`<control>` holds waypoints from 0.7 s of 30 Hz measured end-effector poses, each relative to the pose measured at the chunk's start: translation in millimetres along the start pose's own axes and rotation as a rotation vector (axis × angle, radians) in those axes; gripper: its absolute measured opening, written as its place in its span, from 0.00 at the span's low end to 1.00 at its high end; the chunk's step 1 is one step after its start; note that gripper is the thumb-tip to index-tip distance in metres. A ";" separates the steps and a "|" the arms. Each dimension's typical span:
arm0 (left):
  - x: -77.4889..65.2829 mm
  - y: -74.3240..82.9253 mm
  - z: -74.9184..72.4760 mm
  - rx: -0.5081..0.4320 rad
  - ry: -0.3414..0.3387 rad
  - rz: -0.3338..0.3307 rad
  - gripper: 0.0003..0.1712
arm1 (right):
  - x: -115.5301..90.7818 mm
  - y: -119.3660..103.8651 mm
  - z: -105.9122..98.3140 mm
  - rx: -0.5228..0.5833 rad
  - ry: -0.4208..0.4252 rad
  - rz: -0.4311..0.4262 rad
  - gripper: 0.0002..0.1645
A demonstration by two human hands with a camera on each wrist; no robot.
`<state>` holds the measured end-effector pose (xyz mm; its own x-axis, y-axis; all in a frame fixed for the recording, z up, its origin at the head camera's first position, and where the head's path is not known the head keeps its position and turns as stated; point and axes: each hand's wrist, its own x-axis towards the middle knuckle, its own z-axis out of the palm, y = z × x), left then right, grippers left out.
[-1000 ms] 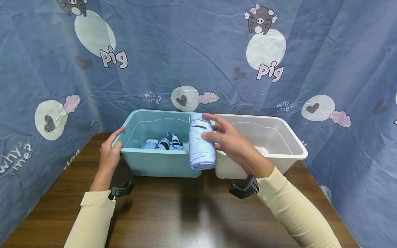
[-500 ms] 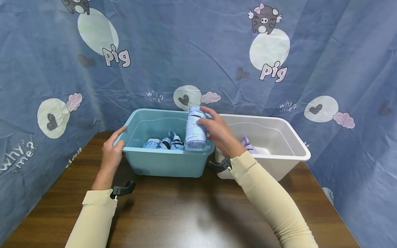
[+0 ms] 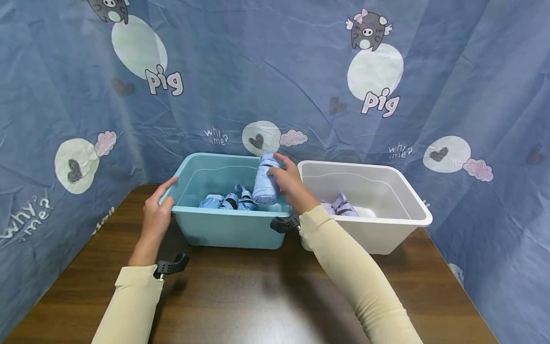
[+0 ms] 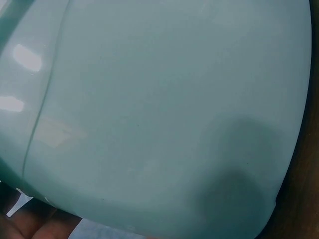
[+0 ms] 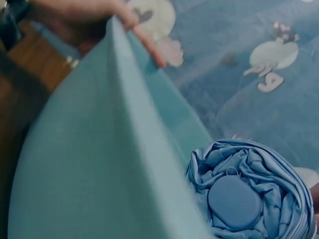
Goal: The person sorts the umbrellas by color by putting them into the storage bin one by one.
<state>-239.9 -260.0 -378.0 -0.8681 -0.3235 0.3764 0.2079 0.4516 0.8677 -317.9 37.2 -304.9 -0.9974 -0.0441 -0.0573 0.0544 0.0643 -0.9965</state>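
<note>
My right hand grips a rolled light blue folding umbrella, thumb on its near side. It hangs tilted over the right end of the teal bin, its lower end within the rim. In the right wrist view, the round end cap shows amid the folded cloth. My left hand holds the bin's left rim, thumb at the front corner; in the left wrist view its fingers show at the bin's edge. Several blue umbrellas lie inside on the left and middle.
A white bin stands just right of the teal one, with purple umbrellas at its left end. Both stand on a brown wooden table. A blue printed curtain hangs close behind them.
My right hand has carried the blue umbrella left and away from me, from before the gap between the bins to inside the teal bin's rim. The left hand stays on the rim.
</note>
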 end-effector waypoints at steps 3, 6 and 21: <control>-0.2 -2.3 0.5 0.006 0.005 0.001 0.32 | 2.8 6.9 4.3 -0.087 0.011 -0.027 0.36; 0.0 -3.7 0.6 0.020 0.004 0.002 0.32 | 4.1 12.0 7.2 -0.138 0.022 -0.026 0.36; 1.7 -3.1 0.8 0.015 0.005 0.014 0.32 | 7.0 14.0 12.8 -0.402 0.055 -0.065 0.35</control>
<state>-242.4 -261.3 -380.3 -0.8627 -0.3215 0.3904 0.2135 0.4683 0.8574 -323.6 25.1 -320.0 -0.9998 -0.0086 0.0193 -0.0211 0.4483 -0.8936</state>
